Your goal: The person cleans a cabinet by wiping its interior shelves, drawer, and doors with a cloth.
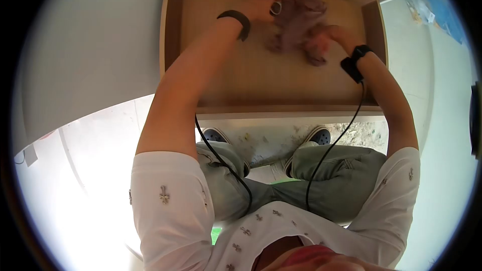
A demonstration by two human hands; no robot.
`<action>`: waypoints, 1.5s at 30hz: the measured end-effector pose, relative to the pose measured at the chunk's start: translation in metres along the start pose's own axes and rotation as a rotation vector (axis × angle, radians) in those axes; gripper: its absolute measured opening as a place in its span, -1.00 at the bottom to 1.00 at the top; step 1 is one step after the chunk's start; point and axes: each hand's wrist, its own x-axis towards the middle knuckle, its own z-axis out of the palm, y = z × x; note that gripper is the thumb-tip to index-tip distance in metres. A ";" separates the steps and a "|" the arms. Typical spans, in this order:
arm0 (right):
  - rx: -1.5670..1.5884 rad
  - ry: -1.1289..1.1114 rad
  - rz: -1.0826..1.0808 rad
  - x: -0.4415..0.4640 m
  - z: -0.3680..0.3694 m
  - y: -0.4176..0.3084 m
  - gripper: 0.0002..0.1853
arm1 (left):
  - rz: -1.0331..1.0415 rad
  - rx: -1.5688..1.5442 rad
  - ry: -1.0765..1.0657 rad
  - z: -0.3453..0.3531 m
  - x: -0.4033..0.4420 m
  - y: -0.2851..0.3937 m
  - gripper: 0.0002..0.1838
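A crumpled mauve cloth is bunched up inside an open wooden drawer, near its back. My left hand is closed on the cloth's left side, and a small dark round thing with a pale rim shows by its fingers. On the lower right of the cloth, my right hand is closed around a fold. Motion smears both the fingers and the cloth, so the cloth's exact kind cannot be made out.
Pale panels flank the drawer. Black cables run from my wrists down past my lap. My knees and shoes are below the drawer front. A blue and clear plastic bag lies at the far right.
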 end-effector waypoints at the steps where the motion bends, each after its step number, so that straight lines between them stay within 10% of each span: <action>1: 0.007 0.070 -0.095 0.007 0.000 -0.015 -0.49 | 0.006 0.003 -0.002 -0.006 0.000 0.002 -0.25; 8: -0.033 0.636 -0.467 0.012 -0.010 -0.051 -0.53 | -0.417 -0.237 -0.502 -0.057 0.000 0.016 -0.04; 10: -0.261 0.444 -0.354 0.030 -0.002 -0.046 -0.59 | -0.468 -0.208 -0.537 -0.059 -0.003 -0.003 -0.04; 16: -0.290 0.249 -0.373 0.059 0.020 -0.020 -0.68 | -0.105 0.120 -0.049 0.014 -0.023 -0.041 0.14; 21: -0.332 0.001 -0.352 0.036 -0.004 -0.032 -0.73 | 0.268 -0.250 -0.168 0.032 -0.017 -0.036 -0.07; 25: 0.379 -0.087 -0.172 0.027 -0.040 0.014 -0.76 | 0.072 -0.119 -0.351 0.037 0.027 -0.027 -0.17; 27: 0.639 -0.057 -0.039 0.029 -0.057 0.042 -0.78 | 0.142 -0.182 0.068 0.021 0.021 -0.002 -0.30; 36: 0.663 0.443 0.219 0.011 -0.095 0.131 -0.65 | 0.377 0.292 0.250 -0.070 0.034 0.105 -0.36; 45: 0.596 0.598 0.204 0.025 -0.086 0.162 -0.48 | 0.409 0.356 0.122 -0.013 0.098 0.094 -0.29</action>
